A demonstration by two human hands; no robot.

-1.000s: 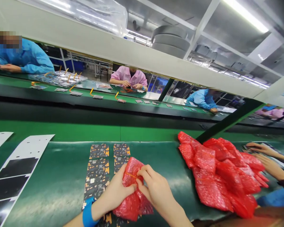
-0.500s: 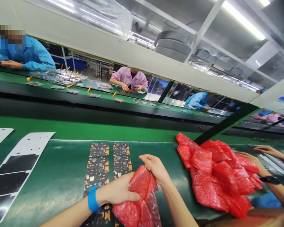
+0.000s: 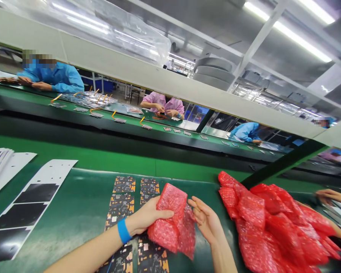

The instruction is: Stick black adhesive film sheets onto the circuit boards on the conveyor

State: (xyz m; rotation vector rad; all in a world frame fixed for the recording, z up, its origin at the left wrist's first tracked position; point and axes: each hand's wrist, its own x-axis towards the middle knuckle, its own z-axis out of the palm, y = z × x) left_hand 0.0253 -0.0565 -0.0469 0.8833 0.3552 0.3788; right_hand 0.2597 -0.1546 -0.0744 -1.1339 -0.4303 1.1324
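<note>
A crumpled red bubble-wrap pouch [image 3: 170, 220] is held in the person's left hand [image 3: 149, 217], which is closed narrowly on the pouch's left side, and a blue wristband [image 3: 124, 230] is worn on that wrist. The right hand [image 3: 206, 220] is held wide open, palm up with the fingers spread, just beside the pouch; whether it touches the plastic cannot be told. The pouch is kept raised above the dark circuit boards with orange patches [image 3: 124, 184], seemingly to keep it off them. These boards are laid flat in two columns on a dark green conveyor belt [image 3: 74, 201], apparently so that they stay separate. A loose heap of red bubble-wrap pouches [image 3: 272, 227] is piled to the right, apart from the boards and near the right hand. Long white sheets with black panels [image 3: 36, 204] are laid at the left. A co-worker in a blue smock [image 3: 59, 78] and another in a pink smock [image 3: 161, 104] are seen across the belt, and another person's hand [image 3: 326, 196] is seen at the far right.
</note>
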